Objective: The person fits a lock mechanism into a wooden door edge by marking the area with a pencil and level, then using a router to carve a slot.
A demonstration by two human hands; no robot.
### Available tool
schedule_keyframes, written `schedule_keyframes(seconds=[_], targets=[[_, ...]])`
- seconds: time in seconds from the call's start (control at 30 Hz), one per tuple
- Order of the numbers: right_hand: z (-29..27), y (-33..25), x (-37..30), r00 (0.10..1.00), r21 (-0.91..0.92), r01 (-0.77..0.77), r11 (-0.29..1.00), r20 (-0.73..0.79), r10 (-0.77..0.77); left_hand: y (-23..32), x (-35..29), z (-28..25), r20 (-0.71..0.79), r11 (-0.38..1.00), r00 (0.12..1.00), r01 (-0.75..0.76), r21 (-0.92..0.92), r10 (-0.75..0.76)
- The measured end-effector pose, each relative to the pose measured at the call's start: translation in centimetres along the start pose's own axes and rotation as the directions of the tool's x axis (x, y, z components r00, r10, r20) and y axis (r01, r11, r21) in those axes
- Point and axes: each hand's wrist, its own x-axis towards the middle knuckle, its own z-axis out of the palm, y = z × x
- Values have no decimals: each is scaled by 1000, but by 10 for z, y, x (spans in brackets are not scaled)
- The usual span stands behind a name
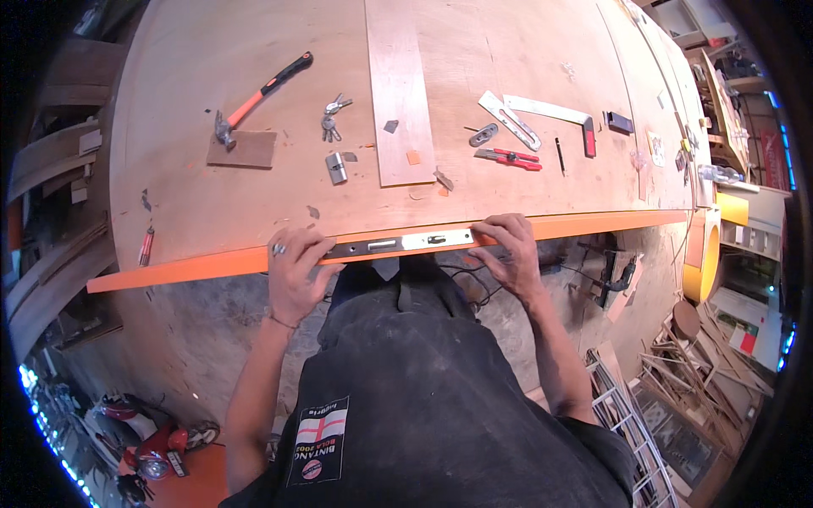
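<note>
A mortise lock with a long metal faceplate [459, 238] lies along the orange edge of a long board [190, 269] in front of me. The faceplate's left part looks dark and its right part bright silver. My left hand [294, 264] grips its left end, fingers over the top and thumb below; a ring shows on one finger. At the other end, the fingers and thumb of my right hand [511, 245] close on the plate. Behind the faceplate the lock's body is hidden. A lock cylinder [337, 168] and bunched keys [331, 127] lie beyond my left hand.
On the wooden surface lie a hammer [269, 90], a flat board strip [396, 93], a try square [550, 112], a red utility knife [510, 159], a pencil [560, 157] and a screwdriver [146, 246]. Scrap wood [707, 356] piles at right; a red motorcycle [157, 449] stands lower left.
</note>
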Motion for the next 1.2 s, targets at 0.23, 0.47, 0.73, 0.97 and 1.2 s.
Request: schedule_keyframes(seconds=[0.23, 0.47, 0.73, 0.97, 1.2], targets=[[8, 6, -2, 998, -36, 30, 999, -50, -32, 8, -11, 15, -35, 997, 998, 54, 53, -52], [17, 16, -5, 990, -47, 94, 994, -104, -99, 3, -20, 21, -31, 993, 996, 85, 83, -83], [17, 18, -6, 984, -80, 131, 988, -107, -139, 3, -19, 21, -28, 995, 997, 71, 66, -69], [11, 18, -4, 995, -13, 72, 997, -63, -73, 14, -10, 11, 54, 978, 977, 206, 28, -207], [-3, 11, 11, 998, 89, 50, 995, 44, -54, 15, 7, -3, 105, 958, 965, 252, -136, -238]])
